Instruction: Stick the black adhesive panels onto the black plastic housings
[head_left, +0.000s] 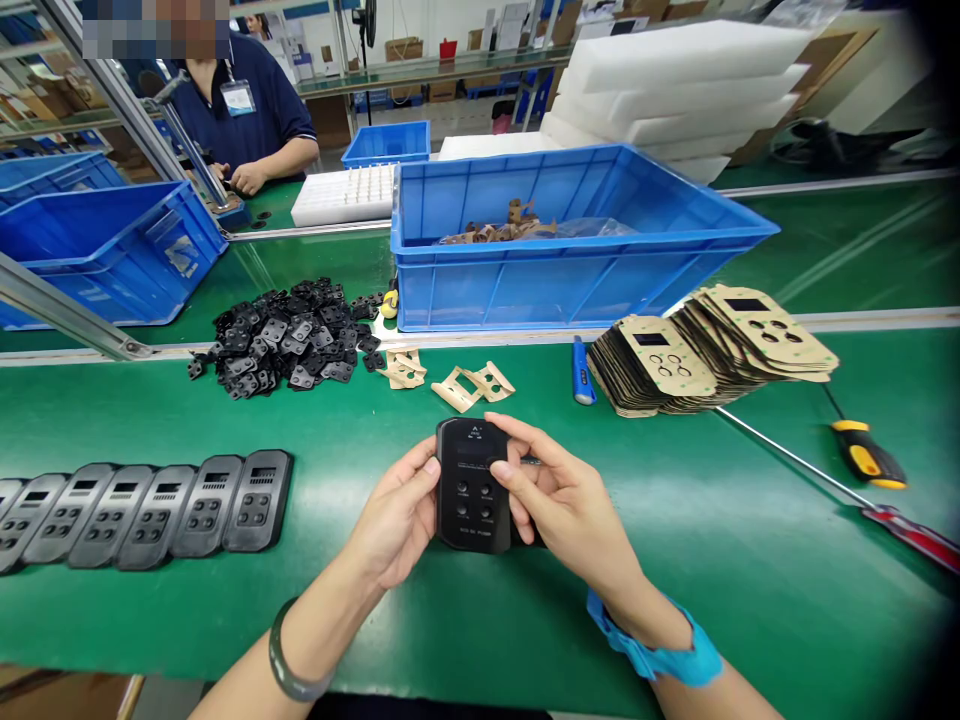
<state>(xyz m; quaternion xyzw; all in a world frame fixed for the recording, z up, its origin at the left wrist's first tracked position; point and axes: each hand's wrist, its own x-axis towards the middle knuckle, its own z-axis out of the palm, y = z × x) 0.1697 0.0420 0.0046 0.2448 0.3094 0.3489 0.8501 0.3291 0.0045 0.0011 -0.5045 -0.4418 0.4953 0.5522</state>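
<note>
A black panel with four buttons and a dark window (474,485) is held upright over the green table, its printed face toward me. My left hand (397,510) grips its left edge between thumb and fingers. On the right side, my right hand (562,495) holds the same panel, thumb on its face and fingers around the edge. Something dark shows behind the right fingers, too hidden to name. Crumpled tan backing pieces (472,386) lie just beyond the panel. At the left, several black housings (259,503) overlap in a row.
Behind are a heap of small black parts (289,338), a large blue bin (525,275), a blue cutter (582,372) and stacked tan-backed sheets (675,365). Screwdrivers (868,455) lie at the right. Across the table, a person's hands (247,178) are beside a metal stand.
</note>
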